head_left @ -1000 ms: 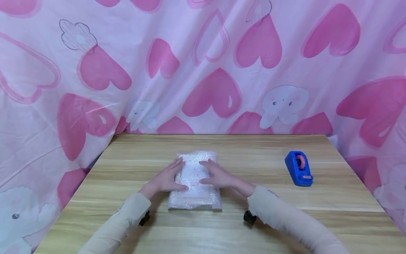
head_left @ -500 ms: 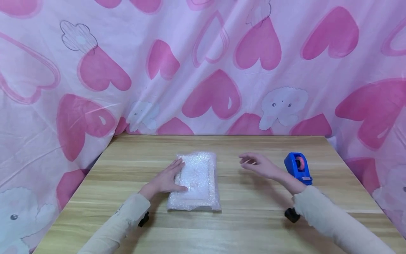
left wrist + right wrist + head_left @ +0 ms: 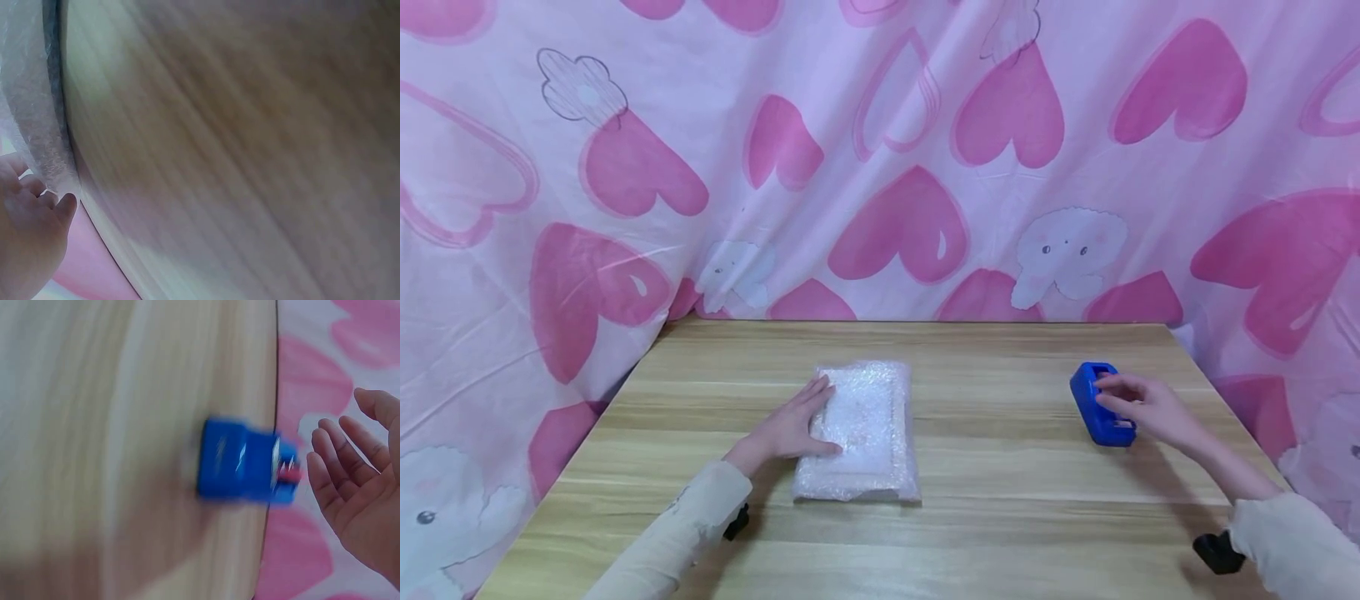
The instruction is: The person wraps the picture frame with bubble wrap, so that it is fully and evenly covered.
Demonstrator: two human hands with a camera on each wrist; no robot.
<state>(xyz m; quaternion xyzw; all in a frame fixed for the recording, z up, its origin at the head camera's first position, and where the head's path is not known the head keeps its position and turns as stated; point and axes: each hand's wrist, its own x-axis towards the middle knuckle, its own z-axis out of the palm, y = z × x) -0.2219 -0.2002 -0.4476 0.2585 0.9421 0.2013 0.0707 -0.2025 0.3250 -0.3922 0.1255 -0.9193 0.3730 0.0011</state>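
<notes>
A flat rectangular package in bubble wrap (image 3: 872, 421) lies on the wooden table, left of centre. My left hand (image 3: 782, 429) rests on its left side, fingers spread towards the back and thumb across the top. In the left wrist view the fingertips touch the edge of the wrap (image 3: 34, 106). At the right, my right hand (image 3: 1157, 410) hovers over a blue tape dispenser (image 3: 1088, 412), hiding its tape roll from the head view. The right wrist view shows relaxed, slightly bent fingers (image 3: 340, 462) apart from the blurred dispenser (image 3: 234, 461), with a bit of pinkish-red tape visible.
The wooden table (image 3: 985, 508) extends around both things. A pink curtain (image 3: 880, 125) printed with hearts hangs behind its back edge and along both sides. A dark wrist device (image 3: 1219, 552) hangs below the right sleeve.
My right hand has left the package and moved right, over to the tape dispenser. The left hand stays in place on the package.
</notes>
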